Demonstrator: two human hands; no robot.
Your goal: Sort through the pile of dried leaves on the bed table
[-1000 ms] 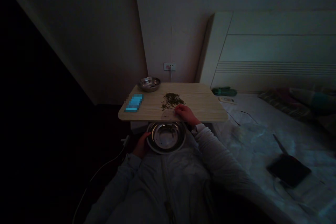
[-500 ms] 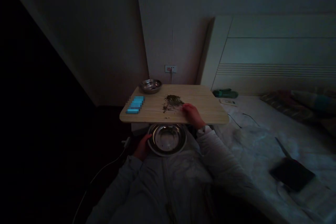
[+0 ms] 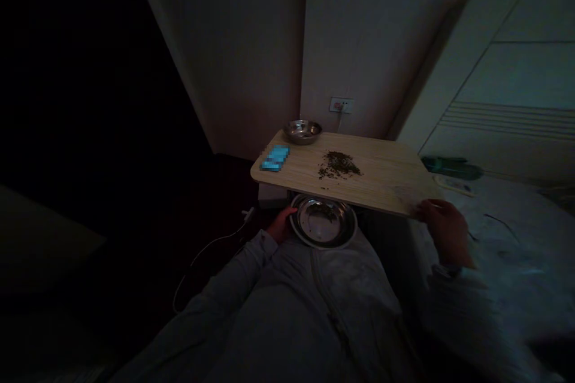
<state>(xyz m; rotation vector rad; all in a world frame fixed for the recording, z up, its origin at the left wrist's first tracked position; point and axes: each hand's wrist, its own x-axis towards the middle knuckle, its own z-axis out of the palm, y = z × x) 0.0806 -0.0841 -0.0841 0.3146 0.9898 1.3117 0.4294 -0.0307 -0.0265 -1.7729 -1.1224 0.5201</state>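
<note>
My left hand [image 3: 281, 224] grips the left rim of a wide steel bowl [image 3: 345, 233] that rests on my lap, under the near edge of the small wooden table [image 3: 381, 158]. Over the table's right front corner, my right hand [image 3: 442, 224] is closed on a thin see-through plastic bag [image 3: 408, 193], faint and blurred. A loose heap of dark green bits [image 3: 340, 163] lies spread on the tabletop, well to the left of that hand. Inside the lap bowl a few small specks show on the shiny bottom.
A smaller steel bowl [image 3: 302, 131] stands at the table's back left corner, with a lit phone [image 3: 275, 158] in front of it. To the right, a green bottle [image 3: 453, 167] and a pale remote [image 3: 453, 185] lie on the bed. A white cable [image 3: 197, 257] trails on the left.
My right hand has moved right with the plastic bag, away from the green heap to the table's right corner. The view has turned left and tilted. My left hand stays on the bowl.
</note>
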